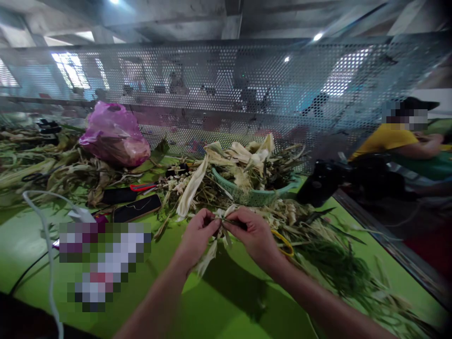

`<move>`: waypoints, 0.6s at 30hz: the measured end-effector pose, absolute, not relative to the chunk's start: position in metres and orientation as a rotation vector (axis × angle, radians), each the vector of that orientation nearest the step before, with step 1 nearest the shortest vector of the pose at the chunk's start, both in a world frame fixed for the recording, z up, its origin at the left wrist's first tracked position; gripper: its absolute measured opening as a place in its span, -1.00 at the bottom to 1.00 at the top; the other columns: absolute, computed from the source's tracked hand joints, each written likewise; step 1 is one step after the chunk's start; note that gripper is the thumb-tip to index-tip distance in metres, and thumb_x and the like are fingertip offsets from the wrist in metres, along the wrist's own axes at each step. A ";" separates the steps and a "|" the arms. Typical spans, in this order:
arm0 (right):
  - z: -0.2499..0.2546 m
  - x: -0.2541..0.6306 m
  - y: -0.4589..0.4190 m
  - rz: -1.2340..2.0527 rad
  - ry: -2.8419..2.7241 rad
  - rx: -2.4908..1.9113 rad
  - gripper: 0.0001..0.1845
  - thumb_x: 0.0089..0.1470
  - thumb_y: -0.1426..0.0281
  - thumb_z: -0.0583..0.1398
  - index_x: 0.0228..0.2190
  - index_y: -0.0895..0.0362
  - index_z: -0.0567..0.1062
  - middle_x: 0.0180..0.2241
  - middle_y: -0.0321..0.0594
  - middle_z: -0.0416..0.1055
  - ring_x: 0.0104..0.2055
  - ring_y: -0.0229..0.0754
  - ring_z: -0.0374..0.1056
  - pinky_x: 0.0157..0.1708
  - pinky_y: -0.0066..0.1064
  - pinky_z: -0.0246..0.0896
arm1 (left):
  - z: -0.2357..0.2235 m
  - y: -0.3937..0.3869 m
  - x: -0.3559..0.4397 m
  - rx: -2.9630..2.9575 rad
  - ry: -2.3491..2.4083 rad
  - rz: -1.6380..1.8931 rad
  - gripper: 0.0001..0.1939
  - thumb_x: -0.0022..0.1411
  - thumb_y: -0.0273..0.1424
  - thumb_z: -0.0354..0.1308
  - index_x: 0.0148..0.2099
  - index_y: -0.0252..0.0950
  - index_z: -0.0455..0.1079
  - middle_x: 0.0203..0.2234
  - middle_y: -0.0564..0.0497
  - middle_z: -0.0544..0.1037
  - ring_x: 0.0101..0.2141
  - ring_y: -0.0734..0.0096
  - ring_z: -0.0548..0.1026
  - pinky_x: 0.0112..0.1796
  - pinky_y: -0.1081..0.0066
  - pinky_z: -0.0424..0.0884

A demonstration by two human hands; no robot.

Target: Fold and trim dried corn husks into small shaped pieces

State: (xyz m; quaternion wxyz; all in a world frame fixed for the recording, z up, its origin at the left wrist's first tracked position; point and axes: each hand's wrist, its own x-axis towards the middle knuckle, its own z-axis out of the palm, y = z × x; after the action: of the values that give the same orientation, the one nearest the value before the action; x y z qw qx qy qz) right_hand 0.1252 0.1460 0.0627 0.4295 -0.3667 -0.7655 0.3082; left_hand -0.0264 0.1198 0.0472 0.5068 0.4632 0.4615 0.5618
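tabletop (197, 310): smooth, semi-gloss. held husk (207, 260): dry, papery, matt, creased. basket (254, 195): moulded plastic, low sheen. bag (113, 134): thin plastic film, glossy, crumpled. upright panel (212, 70): perforated, apparently sheet metal, dull sheen. cable (51, 282): smooth plastic sheath. heaped husks (192, 188): fibrous, rough, matt.

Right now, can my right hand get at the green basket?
Probably yes: your right hand is just in front of the green basket, with nothing tall between them. It would likely need to release the pale strips at its fingertips first.
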 end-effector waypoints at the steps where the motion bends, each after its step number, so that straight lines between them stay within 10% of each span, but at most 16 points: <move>1: 0.062 0.126 0.146 0.711 -1.942 -0.910 -0.87 0.05 0.36 0.21 -0.48 0.13 0.51 -0.49 -0.26 0.36 -0.39 -0.22 0.28 -0.38 -0.43 0.13 | 0.047 0.120 -0.027 1.127 1.121 1.352 -0.76 0.06 -0.30 0.20 -0.45 -0.31 0.21 -0.58 0.15 0.24 -0.51 0.57 0.21 -0.46 0.52 0.16; 18: 0.073 0.127 0.146 0.959 -1.753 -1.077 -0.80 -0.04 0.26 0.23 -0.50 0.16 0.46 -0.52 -0.27 0.36 -0.44 -0.23 0.24 -0.41 -0.42 0.13 | 0.047 0.118 -0.026 1.400 1.237 1.220 -0.84 0.15 -0.32 0.07 -0.28 -0.31 0.35 -0.46 0.05 0.39 -0.44 0.47 0.28 -0.41 0.47 0.20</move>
State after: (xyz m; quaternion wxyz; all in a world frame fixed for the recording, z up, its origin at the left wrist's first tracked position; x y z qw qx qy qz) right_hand 0.1266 0.1461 0.0732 0.4224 -0.4300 -0.7000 0.3831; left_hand -0.0257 0.1176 0.0467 0.4397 0.5634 0.4979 0.4913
